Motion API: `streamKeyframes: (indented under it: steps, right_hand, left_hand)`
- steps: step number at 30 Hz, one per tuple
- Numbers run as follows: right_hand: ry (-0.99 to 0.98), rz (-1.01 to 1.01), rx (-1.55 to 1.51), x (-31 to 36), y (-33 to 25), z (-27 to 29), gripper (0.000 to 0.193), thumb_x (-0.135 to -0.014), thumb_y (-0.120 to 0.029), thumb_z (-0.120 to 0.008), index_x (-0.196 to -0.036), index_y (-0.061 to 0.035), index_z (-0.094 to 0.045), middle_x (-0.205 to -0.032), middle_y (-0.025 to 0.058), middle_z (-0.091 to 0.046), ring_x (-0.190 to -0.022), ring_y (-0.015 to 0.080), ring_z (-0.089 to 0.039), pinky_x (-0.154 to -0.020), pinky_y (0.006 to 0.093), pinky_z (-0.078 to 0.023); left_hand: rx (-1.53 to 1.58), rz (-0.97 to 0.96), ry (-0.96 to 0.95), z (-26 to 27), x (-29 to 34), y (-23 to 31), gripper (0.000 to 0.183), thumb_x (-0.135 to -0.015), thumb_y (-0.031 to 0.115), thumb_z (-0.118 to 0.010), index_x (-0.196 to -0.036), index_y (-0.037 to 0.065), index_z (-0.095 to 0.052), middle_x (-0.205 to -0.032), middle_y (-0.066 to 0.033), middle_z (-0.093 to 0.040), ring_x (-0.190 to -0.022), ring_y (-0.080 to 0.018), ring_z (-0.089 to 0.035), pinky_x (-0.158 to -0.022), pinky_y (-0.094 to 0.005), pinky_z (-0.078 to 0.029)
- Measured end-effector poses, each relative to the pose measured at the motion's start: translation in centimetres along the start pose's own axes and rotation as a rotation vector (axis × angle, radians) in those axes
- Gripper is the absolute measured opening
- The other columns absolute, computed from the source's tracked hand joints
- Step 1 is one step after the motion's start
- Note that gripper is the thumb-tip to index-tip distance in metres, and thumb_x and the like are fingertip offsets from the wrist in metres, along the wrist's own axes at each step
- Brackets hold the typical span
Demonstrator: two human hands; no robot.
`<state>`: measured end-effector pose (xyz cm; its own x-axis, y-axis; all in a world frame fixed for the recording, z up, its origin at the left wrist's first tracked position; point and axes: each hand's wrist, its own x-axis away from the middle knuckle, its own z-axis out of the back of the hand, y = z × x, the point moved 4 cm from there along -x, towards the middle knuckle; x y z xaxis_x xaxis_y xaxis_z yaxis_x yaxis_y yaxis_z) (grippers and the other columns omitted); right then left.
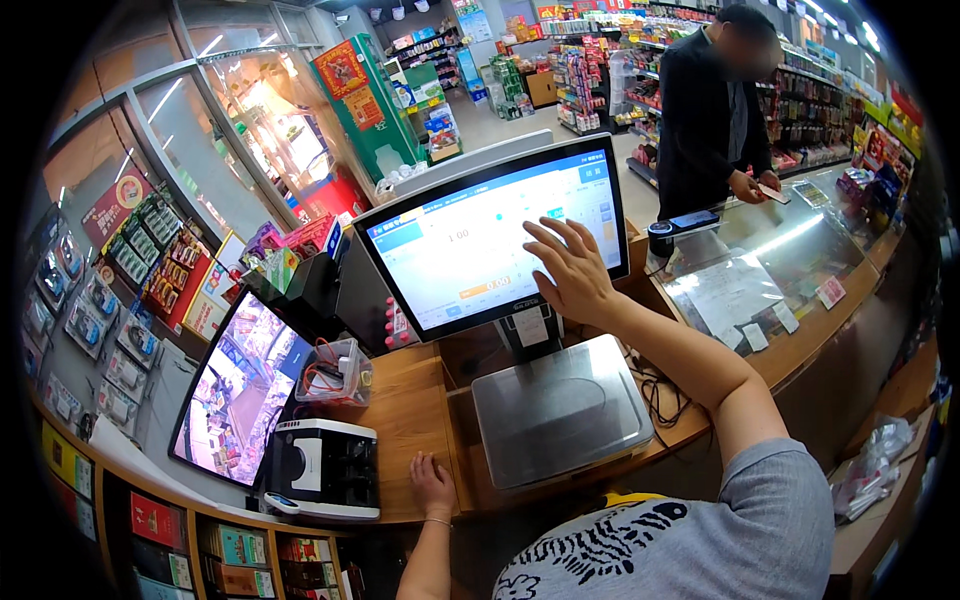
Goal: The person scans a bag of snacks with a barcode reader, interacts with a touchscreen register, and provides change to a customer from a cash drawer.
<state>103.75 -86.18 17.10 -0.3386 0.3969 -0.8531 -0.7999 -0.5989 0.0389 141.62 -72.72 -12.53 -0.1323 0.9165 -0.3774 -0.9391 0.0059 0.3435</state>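
Note:
My right hand (570, 268) is raised in front of the lit touchscreen of a cash register (455, 270), its fingers spread and stretched toward the right part of the screen. Whether a fingertip touches the glass I cannot tell. Nothing is in that hand. Below the screen lies a flat metal weighing scale plate (560, 410), under my right forearm's left side. My left hand (432, 487) rests on the wooden counter (405, 400) with fingers apart and holds nothing. Close to its left stands a black and white machine, probably a banknote counter (325, 465).
A second monitor (240, 385) shows camera pictures at left, beside a clear plastic box (335, 372). Across the glass counter (745, 290) a person in dark clothes (705, 120) holds a small flat item. Loose black cables (660, 390) lie right of the scale.

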Motion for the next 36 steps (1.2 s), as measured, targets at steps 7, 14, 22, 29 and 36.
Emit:
streamKeyframes:
  steps: [7,14,22,29,36]
  right_hand:
    - [-0.070,-0.012,0.085,-1.0,0.3,-1.4,0.035,-0.086,-0.022,-0.057,-0.118,-0.0095,-0.052,-0.140,0.0076,-0.041,-0.137,0.0254,-0.025,-0.113,0.0489,-0.009]
    - [0.036,-0.328,-0.007,11.0,6.8,4.2,0.037,-0.074,-0.004,-0.059,-0.111,-0.0050,-0.055,-0.128,0.0149,-0.050,-0.120,0.0319,-0.044,-0.102,0.0434,-0.030]
    - [-0.554,-1.370,0.674,42.2,20.5,10.8,0.050,-0.093,-0.036,-0.040,-0.134,-0.0082,-0.041,-0.143,0.0158,-0.035,-0.133,0.0327,-0.029,-0.107,0.0543,-0.021]
    - [-0.642,-1.357,0.817,44.0,17.5,10.7,0.051,-0.095,-0.038,-0.037,-0.137,-0.0097,-0.040,-0.146,0.0147,-0.032,-0.137,0.0307,-0.025,-0.109,0.0526,-0.018]
    - [-0.565,-1.226,0.982,46.9,19.7,10.5,0.045,-0.088,-0.034,-0.047,-0.127,-0.0121,-0.049,-0.139,0.0131,-0.042,-0.128,0.0286,-0.038,-0.096,0.0552,-0.035]
  left_hand:
    - [0.000,-0.016,0.005,-0.4,0.0,-0.2,0.035,-0.084,0.017,-0.051,-0.115,0.002,-0.054,-0.130,-0.0182,-0.047,-0.124,-0.0370,-0.039,-0.105,-0.0460,-0.031]
    - [0.000,0.007,0.006,0.1,0.4,-1.0,0.034,-0.084,0.016,-0.051,-0.114,0.001,-0.053,-0.128,-0.0200,-0.048,-0.124,-0.0380,-0.039,-0.105,-0.0465,-0.031]
    - [0.001,-0.038,-0.002,-0.1,0.1,0.2,0.035,-0.085,0.014,-0.050,-0.117,0.000,-0.050,-0.129,-0.0214,-0.046,-0.124,-0.0407,-0.037,-0.104,-0.0488,-0.030]
    - [-0.026,-0.019,-0.056,-0.2,0.1,0.4,0.035,-0.086,0.015,-0.050,-0.118,0.002,-0.050,-0.131,-0.0205,-0.045,-0.124,-0.0401,-0.036,-0.104,-0.0483,-0.030]
    - [-0.089,-0.033,-0.041,-0.9,-0.4,0.0,0.037,-0.085,0.017,-0.051,-0.120,0.003,-0.050,-0.132,-0.0203,-0.044,-0.124,-0.0392,-0.037,-0.105,-0.0469,-0.030]
